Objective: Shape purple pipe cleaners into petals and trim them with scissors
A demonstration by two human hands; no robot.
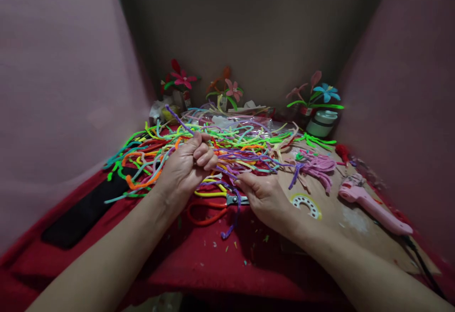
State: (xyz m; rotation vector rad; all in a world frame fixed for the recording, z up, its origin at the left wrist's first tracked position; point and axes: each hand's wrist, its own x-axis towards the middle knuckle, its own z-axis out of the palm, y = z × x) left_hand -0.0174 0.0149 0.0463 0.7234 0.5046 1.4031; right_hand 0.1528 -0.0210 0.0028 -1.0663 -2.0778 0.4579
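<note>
My left hand [188, 162] is closed around a purple pipe cleaner [179, 120], whose free end sticks up toward the back left. A purple length also runs out on the right side of that fist, toward my right hand [265, 198], which pinches it between thumb and forefinger. Below this hangs a curled purple tail [236, 215]; whether it is part of the same piece I cannot tell. Both hands are just above a tangled heap of colourful pipe cleaners [142, 158]. Under them lie scissors with red handles [206, 222], their blades partly covered by my right hand.
A pink glue gun [373, 205] lies on a brown board [330, 236] at right, beside a yellow-edged ring [307, 205] and a pink bundle [316, 167]. A black flat object [78, 215] is at left. Pipe-cleaner flowers [183, 78] and a pale jar [322, 123] stand behind.
</note>
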